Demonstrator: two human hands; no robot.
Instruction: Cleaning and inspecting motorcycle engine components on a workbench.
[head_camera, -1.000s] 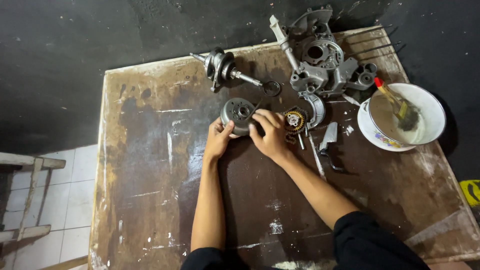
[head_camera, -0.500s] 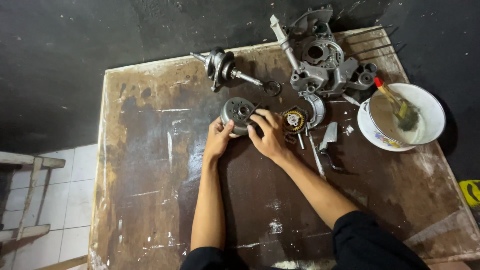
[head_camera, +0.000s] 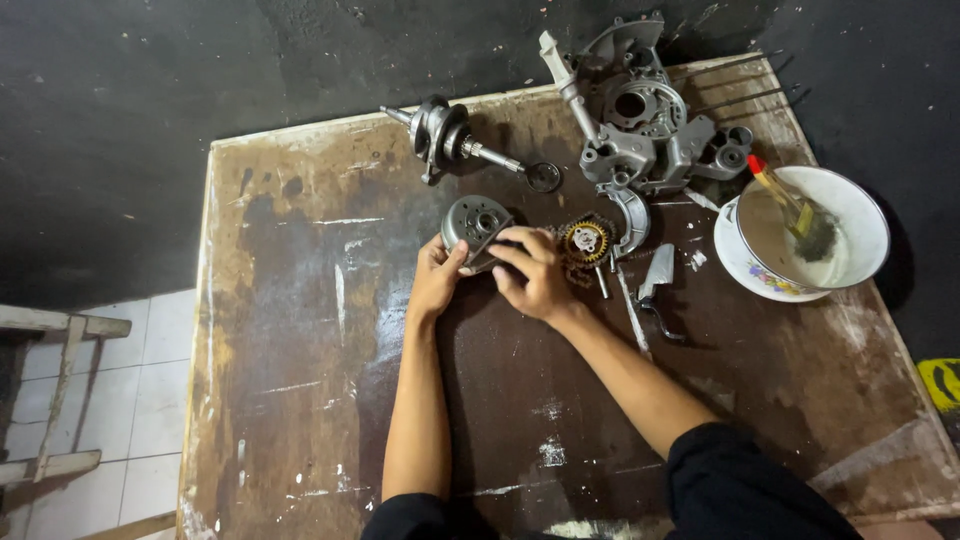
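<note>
A round grey metal engine part (head_camera: 474, 222) lies on the stained wooden table (head_camera: 300, 330). My left hand (head_camera: 436, 278) grips its near left edge with the thumb against it. My right hand (head_camera: 535, 274) rests on its right side, fingers curled over a dark piece beside it. Just right of my right hand lies a toothed gear with a yellow centre (head_camera: 586, 241) and a chain around it.
A crankshaft (head_camera: 447, 139) lies at the table's far edge. A grey engine casing (head_camera: 645, 125) sits at the far right, a curved metal piece (head_camera: 632, 217) below it. A white bowl (head_camera: 815, 232) holds liquid and a brush. A small metal lever (head_camera: 655, 282) lies nearby. Tiled floor lies left.
Both hands stay on the round metal part; my right hand's fingers have shifted slightly over it. Nothing else has moved.
</note>
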